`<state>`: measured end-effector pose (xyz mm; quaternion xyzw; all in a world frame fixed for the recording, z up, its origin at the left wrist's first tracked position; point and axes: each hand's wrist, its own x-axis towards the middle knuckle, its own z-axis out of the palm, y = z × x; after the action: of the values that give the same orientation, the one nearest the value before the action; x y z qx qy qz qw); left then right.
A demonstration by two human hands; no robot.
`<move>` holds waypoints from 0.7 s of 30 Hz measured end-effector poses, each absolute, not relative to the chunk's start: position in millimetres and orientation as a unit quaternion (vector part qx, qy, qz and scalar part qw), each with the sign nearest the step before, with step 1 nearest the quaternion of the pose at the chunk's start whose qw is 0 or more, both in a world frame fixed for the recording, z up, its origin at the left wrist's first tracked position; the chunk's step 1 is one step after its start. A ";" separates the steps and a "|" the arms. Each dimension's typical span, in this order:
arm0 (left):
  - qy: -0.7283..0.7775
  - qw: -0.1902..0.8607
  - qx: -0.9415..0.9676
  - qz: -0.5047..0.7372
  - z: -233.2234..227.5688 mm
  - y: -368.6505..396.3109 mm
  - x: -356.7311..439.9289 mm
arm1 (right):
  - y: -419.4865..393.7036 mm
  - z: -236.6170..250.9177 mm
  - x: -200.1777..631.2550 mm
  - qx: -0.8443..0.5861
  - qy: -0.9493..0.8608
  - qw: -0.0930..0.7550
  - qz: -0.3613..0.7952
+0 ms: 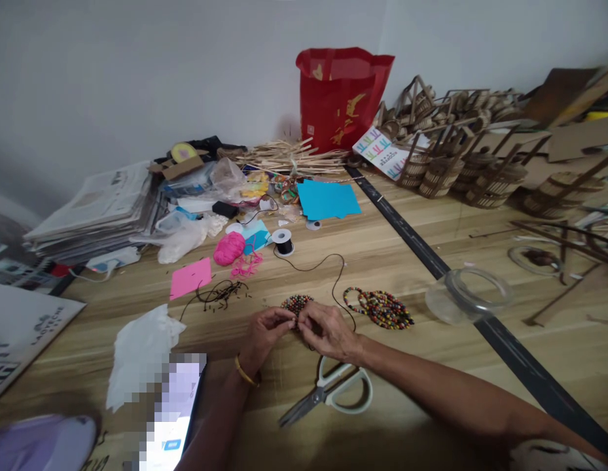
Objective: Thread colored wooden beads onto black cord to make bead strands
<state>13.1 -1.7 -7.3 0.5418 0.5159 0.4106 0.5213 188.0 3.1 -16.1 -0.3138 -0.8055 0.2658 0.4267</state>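
My left hand (265, 331) and my right hand (325, 329) meet at the table's middle, fingertips pinched together on a small round piece of multicoloured beadwork (296, 303). A thin black cord (333, 275) runs from the hands up to a small black thread spool (283, 242). To the right of my right hand lies a pile of beaded strings (381, 307). White-handled scissors (333, 392) lie just under my right wrist. A gold bangle sits on my left wrist.
A phone (173, 412) and white tissue (139, 353) lie at front left. Pink paper (190, 277), pink yarn (229, 248), blue paper (327, 199), a newspaper stack (95, 209), a red bag (340, 95), wooden baskets (480, 170) and a clear lid (468, 294) surround the wooden table (411, 405).
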 end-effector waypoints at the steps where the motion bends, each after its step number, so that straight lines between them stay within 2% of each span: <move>1: 0.516 0.522 0.541 0.411 -7.5 -1.8 13.2 | 3.2 -16.1 187.9 -0.315 -0.806 0.426 0.264; 21: 0.508 0.530 0.538 0.414 -9.3 -3.1 14.2 | 2.4 -18.6 187.3 -0.329 -0.803 0.417 0.271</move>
<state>14.2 -3.1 -9.3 0.5384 0.5081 0.4137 0.5299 187.3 2.4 -18.6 -0.3287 -0.8029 0.2714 0.4166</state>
